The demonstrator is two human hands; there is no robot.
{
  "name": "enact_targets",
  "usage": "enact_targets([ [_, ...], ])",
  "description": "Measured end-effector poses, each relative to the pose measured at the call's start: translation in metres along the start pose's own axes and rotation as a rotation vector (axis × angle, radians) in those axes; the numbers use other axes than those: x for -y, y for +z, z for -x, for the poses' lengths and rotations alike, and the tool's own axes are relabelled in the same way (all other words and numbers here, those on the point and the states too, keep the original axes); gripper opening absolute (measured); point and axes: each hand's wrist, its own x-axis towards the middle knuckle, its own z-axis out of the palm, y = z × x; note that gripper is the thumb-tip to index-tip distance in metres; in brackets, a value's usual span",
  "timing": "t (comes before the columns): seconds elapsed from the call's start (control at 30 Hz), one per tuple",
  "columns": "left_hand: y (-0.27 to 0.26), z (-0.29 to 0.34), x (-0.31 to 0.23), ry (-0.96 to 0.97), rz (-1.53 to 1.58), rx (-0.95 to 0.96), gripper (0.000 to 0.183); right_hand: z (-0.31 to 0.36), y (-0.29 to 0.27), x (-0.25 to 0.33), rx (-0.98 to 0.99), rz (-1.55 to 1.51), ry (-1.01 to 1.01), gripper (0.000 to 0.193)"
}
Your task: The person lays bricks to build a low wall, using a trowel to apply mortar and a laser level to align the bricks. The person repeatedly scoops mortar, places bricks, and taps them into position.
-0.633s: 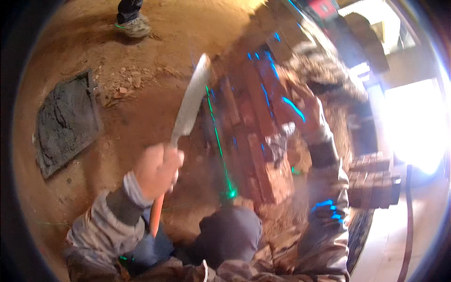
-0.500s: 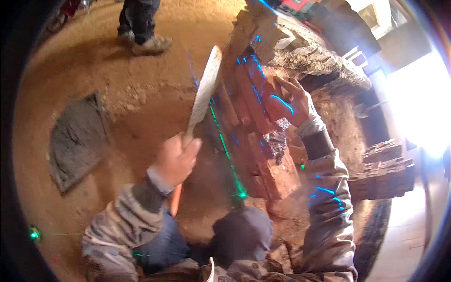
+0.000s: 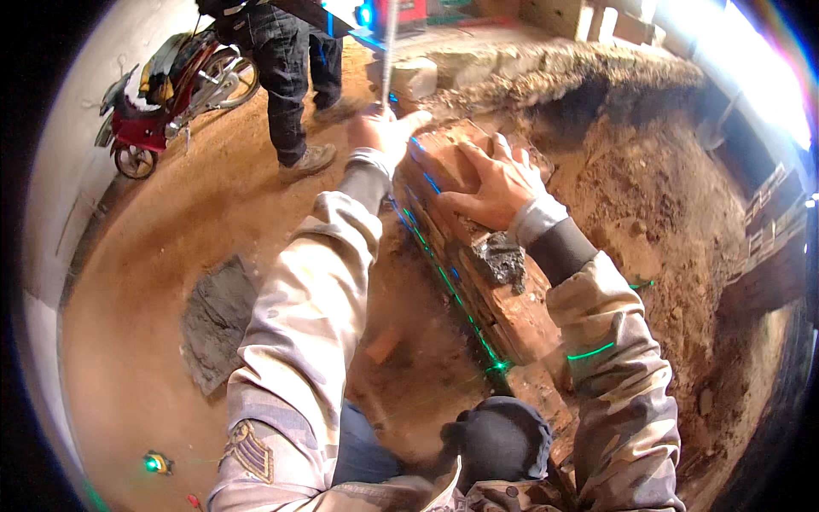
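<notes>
My left hand (image 3: 374, 141) grips a brick trowel with a long flat blade (image 3: 392, 53), now raised and seen nearly edge-on; its handle is hidden by the fist. At the far end of a low brick course (image 3: 520, 316), my right hand (image 3: 503, 183) lies spread on top of a reddish brick (image 3: 445, 155). The fingers are apart and press on its upper face. Just nearer than that hand, a dark lump of wet mortar (image 3: 501, 260) sits on the course. A green laser line runs along the left side of the bricks.
Grey mortar (image 3: 213, 324) lies on the ground at left, near a small laser device (image 3: 158, 463). Another person (image 3: 290, 85) stands at the far left beside a red motorcycle (image 3: 171, 107). A rough earth bank (image 3: 648, 196) rises on the right.
My left hand has moved forward and right with the trowel, close to the brick. My right hand stays on the brick, its fingers more spread. The view has shifted, bringing the motorcycle in.
</notes>
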Motion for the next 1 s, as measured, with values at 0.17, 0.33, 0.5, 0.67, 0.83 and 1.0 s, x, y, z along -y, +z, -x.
enact_targets([
  [0.17, 0.01, 0.005, 0.004, -0.028, 0.042, -0.113, 0.063, 0.001, 0.002, 0.004, 0.019, -0.028, -0.002, 0.064],
  [0.33, 0.014, 0.005, 0.003, 0.05, 0.004, -0.131, 0.061, 0.004, -0.014, 0.005, 0.123, -0.012, 0.031, 0.064],
  [0.5, 0.016, -0.002, 0.003, -0.003, 0.131, -0.109, 0.06, 0.002, -0.005, 0.006, 0.029, 0.018, 0.028, 0.072],
  [0.67, 0.019, 0.003, 0.002, 0.007, 0.077, -0.103, 0.06, -0.008, -0.003, -0.002, 0.079, -0.041, 0.023, 0.065],
  [0.83, 0.021, 0.006, 0.004, 0.092, 0.027, -0.135, 0.06, -0.015, -0.009, 0.005, 0.125, -0.054, 0.047, 0.063],
  [1.0, 0.018, 0.002, 0.02, 0.019, 0.098, -0.102, 0.061, -0.019, 0.004, 0.009, 0.039, -0.027, -0.004, 0.065],
])
